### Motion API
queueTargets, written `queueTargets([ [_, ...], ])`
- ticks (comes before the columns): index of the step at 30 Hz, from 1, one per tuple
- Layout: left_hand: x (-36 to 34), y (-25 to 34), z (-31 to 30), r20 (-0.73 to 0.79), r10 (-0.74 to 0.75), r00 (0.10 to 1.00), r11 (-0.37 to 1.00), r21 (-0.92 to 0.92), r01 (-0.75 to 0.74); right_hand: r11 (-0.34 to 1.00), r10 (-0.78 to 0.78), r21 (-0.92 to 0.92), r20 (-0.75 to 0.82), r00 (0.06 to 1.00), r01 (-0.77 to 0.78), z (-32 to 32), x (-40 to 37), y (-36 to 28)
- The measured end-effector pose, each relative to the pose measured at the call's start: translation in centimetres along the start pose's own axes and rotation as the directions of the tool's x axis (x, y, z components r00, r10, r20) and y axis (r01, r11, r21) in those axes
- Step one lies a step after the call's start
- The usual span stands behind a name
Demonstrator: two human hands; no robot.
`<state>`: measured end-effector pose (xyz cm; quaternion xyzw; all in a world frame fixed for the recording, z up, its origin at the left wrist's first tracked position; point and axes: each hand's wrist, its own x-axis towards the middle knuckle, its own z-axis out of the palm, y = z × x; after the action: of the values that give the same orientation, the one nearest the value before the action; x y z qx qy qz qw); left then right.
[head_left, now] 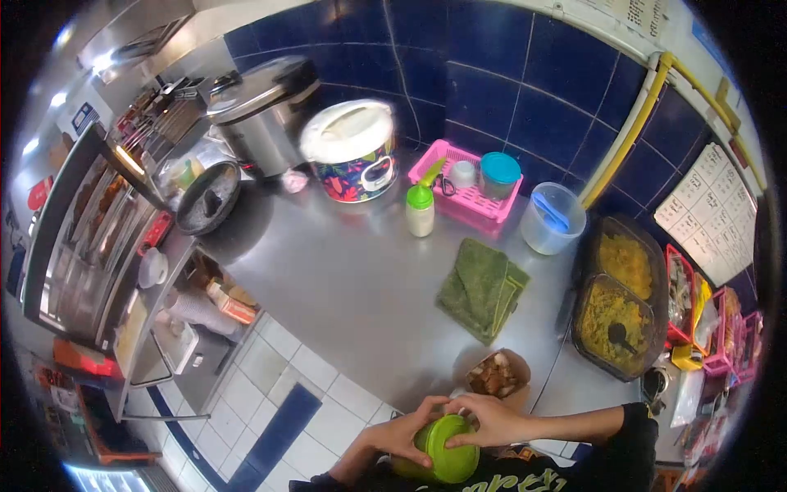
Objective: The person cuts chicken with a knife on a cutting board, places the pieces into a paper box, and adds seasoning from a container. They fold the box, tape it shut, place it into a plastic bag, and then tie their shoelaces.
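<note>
Close to my body, my left hand (407,435) wraps round the side of a bright green round-topped container (453,457). My right hand (490,422) is closed on the same container, its thumb lying across the top. What the container holds is hidden. Just beyond my hands, at the counter's front edge, stands a brown paper tub (518,396) with browned food pieces (497,375) in it. A folded green cloth (482,291) lies farther back on the steel counter (336,287).
A squeeze bottle (420,215) with a green cap stands before a pink basket (467,193). Nearby are a clear tub (551,225) and a flowered pot (352,156). Trays of yellow food (615,320) sit right. A black bowl (208,198) is left.
</note>
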<state>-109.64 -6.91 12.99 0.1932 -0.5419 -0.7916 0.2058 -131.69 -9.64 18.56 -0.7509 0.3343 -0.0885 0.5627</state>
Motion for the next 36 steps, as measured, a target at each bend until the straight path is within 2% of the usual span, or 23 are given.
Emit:
queueTargets([
  [3,-1.3,2.2,-1.6,0.058,-0.065,0.996,0.996,0.068,0.061,0.998,0.024,-0.061,-0.117,0.993,-0.031,0.5,0.9,-2.5],
  [6,-2.5,3.6,-2.9,0.022,0.029,0.999,0.992,0.120,-0.032,0.995,0.036,-0.085,-0.183,0.982,-0.053,0.2,2.0,-4.4],
  [8,-3.9,2.5,-4.8,-0.050,0.022,0.998,0.987,0.163,-0.013,0.971,-0.238,-0.118,-0.380,0.894,0.209,-1.0,2.9,-5.4],
  [9,-4.5,2.2,-5.5,-0.054,0.031,0.998,0.985,0.169,-0.022,0.968,-0.247,-0.127,-0.376,0.893,0.215,-2.1,3.3,-5.4],
  [11,-6.2,1.7,-6.6,-0.190,0.102,0.976,0.994,-0.010,-0.106,0.994,-0.103,-0.073,-0.353,0.930,0.083,-4.0,4.2,-5.1],
  [13,-7.5,2.2,-7.3,-0.229,0.139,0.964,0.989,-0.022,-0.148,0.997,0.047,0.074,-0.464,0.885,-0.014,-6.7,7.9,-4.3],
  [14,-7.7,2.5,-7.5,-0.265,0.179,0.948,0.981,-0.030,-0.194,0.988,0.148,0.093,-0.423,0.894,-0.119,-7.8,10.0,-1.7],
  [15,-7.7,2.7,-7.7,-0.288,0.157,0.945,0.983,-0.042,-0.176,0.969,0.249,0.108,-0.383,0.890,-0.224,-8.7,12.4,1.6],
  [16,-7.6,2.4,-8.2,-0.284,0.159,0.945,0.983,-0.040,-0.178,0.969,0.248,0.106,-0.387,0.888,-0.224,-8.7,14.8,4.8],
  [18,-7.2,1.3,-9.1,-0.310,0.131,0.942,0.988,-0.039,-0.150,0.964,0.121,-0.161,-0.451,0.884,-0.214,-8.4,18.9,10.9],
  [19,-6.8,0.8,-9.8,-0.315,0.153,0.937,0.985,-0.025,-0.169,0.915,-0.086,-0.348,-0.663,0.744,-0.204,-9.1,21.4,12.7],
  [20,-6.5,1.1,-10.4,-0.312,0.150,0.938,0.985,-0.029,-0.168,0.822,-0.320,-0.513,-0.775,0.545,-0.246,-10.2,23.8,13.3],
  [22,-5.7,2.1,-11.2,-0.304,0.138,0.943,0.990,0.063,-0.124,0.842,-0.360,-0.454,-0.875,0.324,-0.292,-13.6,28.3,10.8],
  [23,-5.5,1.8,-11.7,-0.302,0.135,0.944,0.991,0.061,-0.122,0.842,-0.357,-0.452,-0.876,0.323,-0.294,-14.8,30.5,11.4],
  [25,-5.5,0.3,-12.3,-0.337,0.065,0.939,0.997,-0.010,-0.073,0.992,-0.059,-0.095,-0.934,0.353,-0.085,-16.8,34.1,13.9],
  [26,-5.4,0.2,-12.6,-0.331,0.065,0.941,0.997,-0.012,-0.073,0.991,-0.057,-0.095,-0.935,0.349,-0.091,-17.7,34.0,13.8],
  [28,-5.6,0.3,-13.3,-0.373,0.046,0.927,0.999,-0.003,-0.051,0.989,0.071,0.014,-0.919,0.387,-0.150,-19.1,34.0,13.6],
  [30,-5.2,0.5,-13.9,-0.370,0.029,0.928,1.000,0.005,-0.029,0.999,-0.033,-0.030,-0.974,0.226,0.017,-20.8,32.2,14.8],
  [32,-5.0,-0.1,-14.1,-0.405,-0.034,0.914,0.993,-0.118,-0.015,0.996,-0.037,-0.026,-0.992,0.120,0.090,-23.5,29.1,12.7],
  [33,-4.9,-0.3,-14.4,-0.400,-0.045,0.915,0.991,-0.132,-0.009,0.999,-0.041,-0.041,-0.996,0.077,0.000,-25.1,27.8,12.9],
  [34,-4.6,-0.5,-15.1,-0.365,-0.029,0.931,0.999,-0.039,0.016,0.994,-0.050,-0.053,-0.998,0.036,-0.092,-26.5,26.6,13.5],
  [35,-4.4,-0.7,-15.6,-0.330,-0.013,0.944,0.998,0.060,0.034,0.994,-0.046,-0.050,-0.998,0.039,-0.100,-27.6,25.7,14.5],
  [36,-4.3,-0.9,-15.8,-0.330,-0.012,0.944,0.998,0.056,0.032,0.963,-0.059,-0.060,-0.998,0.014,-0.261,-28.6,25.2,15.6],
])
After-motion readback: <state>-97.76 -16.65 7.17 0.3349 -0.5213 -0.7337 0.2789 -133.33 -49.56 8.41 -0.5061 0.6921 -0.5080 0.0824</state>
